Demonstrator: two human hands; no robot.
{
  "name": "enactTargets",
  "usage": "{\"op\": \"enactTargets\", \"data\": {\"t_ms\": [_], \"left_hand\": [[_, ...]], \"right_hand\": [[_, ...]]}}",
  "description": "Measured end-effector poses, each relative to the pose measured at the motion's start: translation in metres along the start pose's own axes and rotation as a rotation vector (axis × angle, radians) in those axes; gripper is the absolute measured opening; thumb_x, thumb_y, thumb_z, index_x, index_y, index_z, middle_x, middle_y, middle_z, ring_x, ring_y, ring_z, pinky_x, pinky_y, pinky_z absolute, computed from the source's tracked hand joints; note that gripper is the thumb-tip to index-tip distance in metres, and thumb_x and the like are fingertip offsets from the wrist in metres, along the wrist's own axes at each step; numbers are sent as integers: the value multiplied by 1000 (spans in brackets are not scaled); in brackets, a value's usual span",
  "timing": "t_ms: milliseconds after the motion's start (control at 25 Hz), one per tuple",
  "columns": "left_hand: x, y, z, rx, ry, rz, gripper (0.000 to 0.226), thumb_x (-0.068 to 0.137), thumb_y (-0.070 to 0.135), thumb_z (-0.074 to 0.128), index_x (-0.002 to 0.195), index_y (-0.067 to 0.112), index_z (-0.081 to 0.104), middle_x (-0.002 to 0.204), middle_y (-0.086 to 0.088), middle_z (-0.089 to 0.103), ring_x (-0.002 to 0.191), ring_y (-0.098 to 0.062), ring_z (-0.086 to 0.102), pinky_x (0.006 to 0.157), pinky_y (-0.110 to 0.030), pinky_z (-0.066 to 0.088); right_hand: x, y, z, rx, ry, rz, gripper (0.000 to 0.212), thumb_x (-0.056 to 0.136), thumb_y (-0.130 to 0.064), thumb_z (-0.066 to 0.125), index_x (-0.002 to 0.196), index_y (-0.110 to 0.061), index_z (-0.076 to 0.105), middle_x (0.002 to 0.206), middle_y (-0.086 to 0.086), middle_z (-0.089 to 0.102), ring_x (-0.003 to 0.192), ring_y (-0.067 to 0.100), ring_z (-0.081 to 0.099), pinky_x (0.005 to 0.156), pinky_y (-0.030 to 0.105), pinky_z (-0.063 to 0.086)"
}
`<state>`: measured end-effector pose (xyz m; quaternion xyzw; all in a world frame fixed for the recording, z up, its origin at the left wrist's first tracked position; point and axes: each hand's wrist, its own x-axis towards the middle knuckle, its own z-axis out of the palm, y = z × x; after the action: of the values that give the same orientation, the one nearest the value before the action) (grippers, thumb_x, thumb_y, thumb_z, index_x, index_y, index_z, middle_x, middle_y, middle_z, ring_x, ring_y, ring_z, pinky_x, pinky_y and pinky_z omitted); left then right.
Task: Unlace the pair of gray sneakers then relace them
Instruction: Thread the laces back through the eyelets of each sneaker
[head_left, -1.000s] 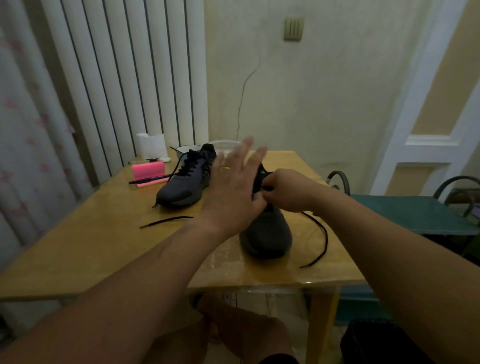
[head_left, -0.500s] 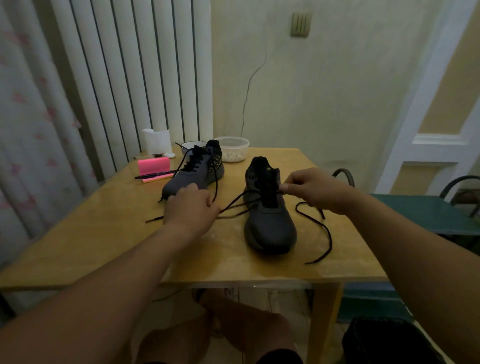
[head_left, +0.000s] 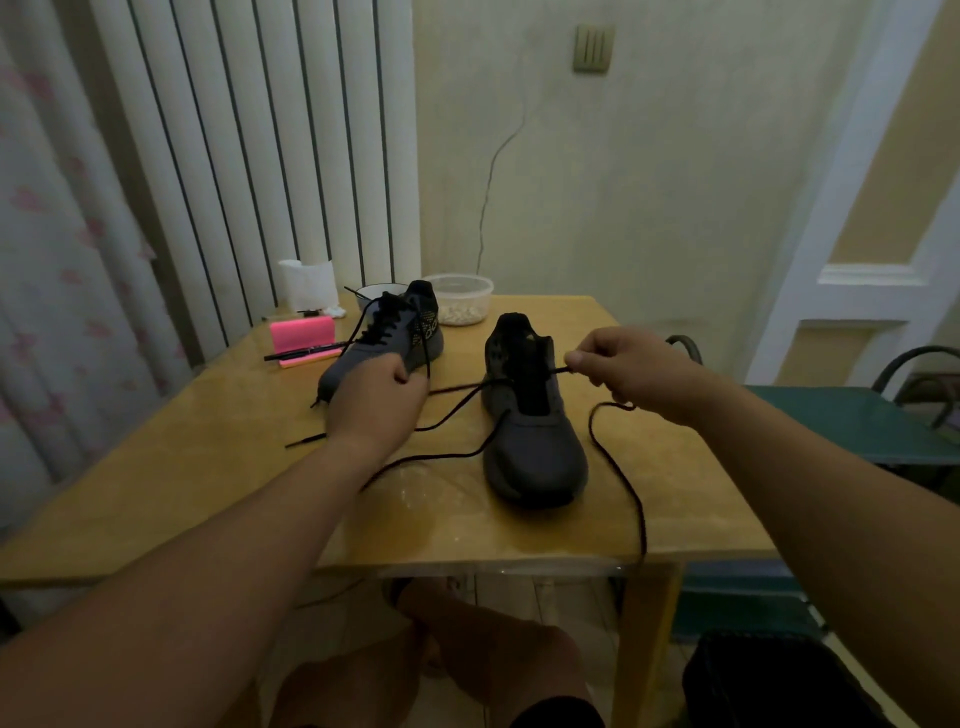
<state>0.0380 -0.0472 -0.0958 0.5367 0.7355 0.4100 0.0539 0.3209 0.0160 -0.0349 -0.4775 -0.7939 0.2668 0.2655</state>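
Two gray sneakers stand on the wooden table (head_left: 218, 499). The near sneaker (head_left: 532, 447) points its toe toward me and is mostly unlaced; its black lace (head_left: 618, 467) trails loose on both sides. My right hand (head_left: 623, 371) pinches the lace at the sneaker's right eyelets. My left hand (head_left: 376, 402) grips the lace's other side, pulled out to the left of the shoe. The far sneaker (head_left: 387, 340) sits behind my left hand, still laced, with its lace ends lying loose on the table.
A pink box (head_left: 301, 335) with a black pen (head_left: 304, 354) lies at the back left, beside a white paper roll (head_left: 309, 286), a bowl (head_left: 379, 291) and a clear tub (head_left: 460, 299). A green chair (head_left: 852, 421) stands right of the table. My knees show under the table edge.
My left hand dropped from over the near sneaker and drew the lace out to the left. My right hand moved slightly right, keeping its pinch at the eyelets.
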Motion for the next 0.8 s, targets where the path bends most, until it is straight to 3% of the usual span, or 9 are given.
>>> {"op": "enactTargets", "data": {"t_ms": [120,240,320,400,480,560,640,720,800], "left_hand": [[-7,8,8,208,-20,139,26,96,40,63,113,21,62,121,-2,58,113,-25,54,89,-43,45],[-17,60,20,-133,-281,368,45,106,45,48,147,26,50,136,0,64,126,-21,55,105,-44,44],[-19,74,24,-347,-384,330,29,110,41,46,131,25,58,113,1,69,109,-21,63,87,-38,50],[-13,61,18,-371,-248,268,27,108,41,52,91,21,60,82,4,60,80,-19,58,65,-34,41],[-6,32,5,-339,-74,134,42,103,46,60,73,18,51,69,0,49,65,-19,48,59,-35,33],[2,-2,-6,-198,-5,-36,39,99,40,64,73,14,51,71,-3,50,68,-23,49,59,-36,35],[0,-22,-7,166,0,-109,23,95,33,65,83,16,56,86,-4,57,83,-27,56,70,-40,46],[-6,-15,4,305,24,22,18,94,37,65,105,22,61,111,-2,59,108,-27,55,90,-45,48],[-12,18,17,141,-62,272,36,101,47,55,130,27,61,129,1,59,124,-23,50,101,-46,42]], "right_hand": [[5,-7,11,-14,9,-23,26,104,-36,61,101,-13,72,86,4,66,69,14,55,64,31,45],[15,-30,31,19,10,-104,22,105,-30,60,99,-12,71,86,5,68,65,8,57,59,25,47],[20,-36,33,93,53,-114,20,104,-27,61,101,-9,68,87,9,67,68,13,57,60,29,48],[16,-28,22,131,42,-70,21,104,-29,63,103,-9,67,88,8,66,71,17,56,62,32,48],[7,-9,6,104,-14,-11,24,102,-35,65,103,-11,69,85,6,64,70,19,53,63,33,46],[-1,8,-4,108,-36,21,27,101,-38,65,102,-12,72,80,5,61,69,22,49,63,34,44],[-4,15,-4,120,-49,34,25,103,-37,62,102,-14,73,79,4,60,69,22,49,63,35,44],[1,8,6,94,-63,36,23,105,-36,60,102,-17,73,83,4,63,70,21,51,65,34,45],[9,-7,19,78,-72,9,21,105,-35,60,102,-18,71,89,5,66,71,20,54,66,34,47]]}}
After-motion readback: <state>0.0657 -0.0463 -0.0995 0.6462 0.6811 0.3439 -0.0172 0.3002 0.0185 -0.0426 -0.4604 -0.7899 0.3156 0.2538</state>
